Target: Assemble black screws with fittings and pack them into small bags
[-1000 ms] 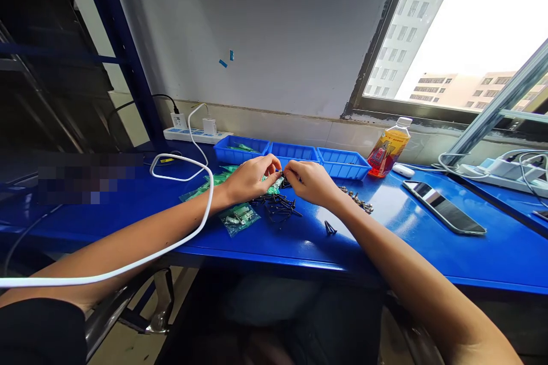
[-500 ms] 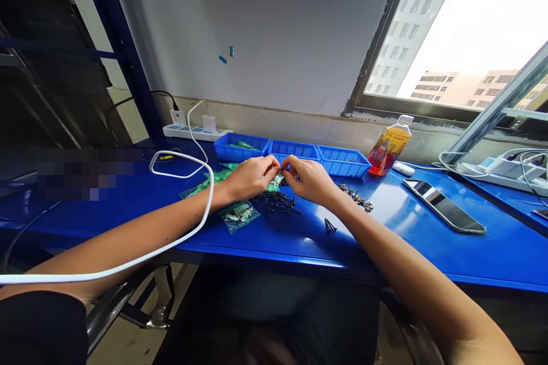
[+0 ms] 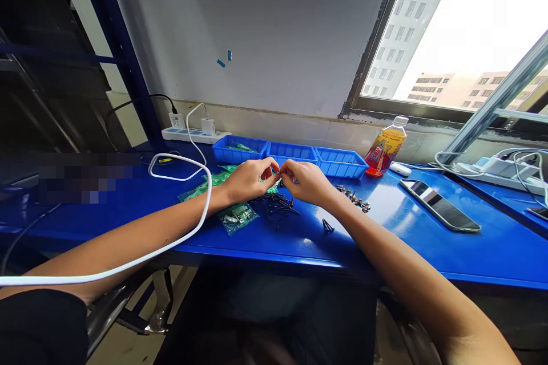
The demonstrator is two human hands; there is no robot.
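My left hand (image 3: 253, 178) and my right hand (image 3: 305, 181) meet fingertip to fingertip over the blue table. Both are closed in a pinch around something small and dark, too small to make out. Beneath them lies a pile of black screws (image 3: 280, 205). Clear and green plastic bags (image 3: 237, 217) with small metal parts spread under and beside my left hand. A few black screws (image 3: 327, 226) lie apart, below my right wrist. Beyond that wrist is a cluster of small metallic fasteners (image 3: 353, 198).
Three blue bins (image 3: 341, 163) stand in a row behind my hands; the left one holds green bags. A drink bottle (image 3: 386, 146), a white case (image 3: 400, 169) and a phone (image 3: 439, 205) are on the right. A white cable (image 3: 207, 199) loops across my left forearm.
The fingertips of both hands have shifted slightly against each other, and a small dark item shows between them. The whole view has drifted a little; the things on the table stay put.
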